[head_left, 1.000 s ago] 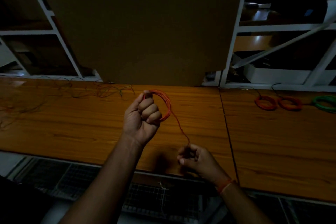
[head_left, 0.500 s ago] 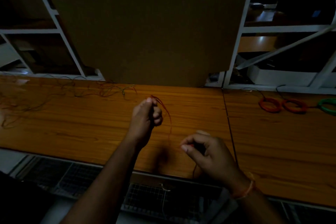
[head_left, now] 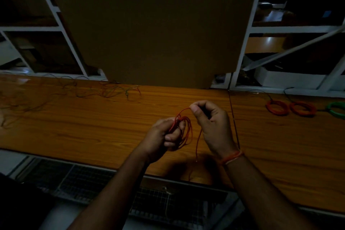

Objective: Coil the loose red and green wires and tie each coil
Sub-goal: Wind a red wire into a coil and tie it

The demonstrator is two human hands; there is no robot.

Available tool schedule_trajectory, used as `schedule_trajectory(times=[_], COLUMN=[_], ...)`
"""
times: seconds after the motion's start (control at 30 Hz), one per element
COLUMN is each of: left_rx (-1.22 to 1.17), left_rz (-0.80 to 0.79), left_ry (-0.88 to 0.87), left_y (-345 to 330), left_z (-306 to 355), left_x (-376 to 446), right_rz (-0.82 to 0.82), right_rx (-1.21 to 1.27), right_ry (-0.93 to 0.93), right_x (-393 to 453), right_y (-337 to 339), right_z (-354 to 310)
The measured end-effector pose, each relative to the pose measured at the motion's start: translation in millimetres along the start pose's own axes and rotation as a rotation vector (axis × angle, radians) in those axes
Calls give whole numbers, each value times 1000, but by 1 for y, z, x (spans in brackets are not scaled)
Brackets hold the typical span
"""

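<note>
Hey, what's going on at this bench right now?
A person is winding red wire by hand over a wooden workbench. The left hand holds a small red wire coil, while the right hand pinches the wire's free end above it; a loose tail hangs down between the hands. Two finished red coils and a green coil lie at the far right. A tangle of loose wires waits at the left.

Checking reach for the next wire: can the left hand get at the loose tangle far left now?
Probably not yet: the left hand grips the red coil. The loose tangle lies unobstructed on the table.
</note>
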State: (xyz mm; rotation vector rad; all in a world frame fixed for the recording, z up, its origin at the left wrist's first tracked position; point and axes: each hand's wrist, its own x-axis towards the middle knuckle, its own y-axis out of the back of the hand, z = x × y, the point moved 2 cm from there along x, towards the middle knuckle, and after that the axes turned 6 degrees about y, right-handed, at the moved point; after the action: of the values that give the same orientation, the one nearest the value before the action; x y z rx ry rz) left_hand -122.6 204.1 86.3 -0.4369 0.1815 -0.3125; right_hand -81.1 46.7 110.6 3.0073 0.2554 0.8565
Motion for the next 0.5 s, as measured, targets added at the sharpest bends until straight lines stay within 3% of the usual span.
schedule_trajectory(times=[0.17, 0.33, 0.5], left_rx=[-289, -253, -285], left_rz=[-119, -111, -136], left_ry=[88, 69, 130], left_y=[3, -1, -5], left_z=[0, 7, 6], left_x=[0, 2, 4], right_rz=[-13, -94, -144], right_rx=[44, 91, -2], right_ry=[-119, -287, -285], right_x=[-5, -15, -24], right_y=[-2, -12, -13], right_z=[20, 34, 35])
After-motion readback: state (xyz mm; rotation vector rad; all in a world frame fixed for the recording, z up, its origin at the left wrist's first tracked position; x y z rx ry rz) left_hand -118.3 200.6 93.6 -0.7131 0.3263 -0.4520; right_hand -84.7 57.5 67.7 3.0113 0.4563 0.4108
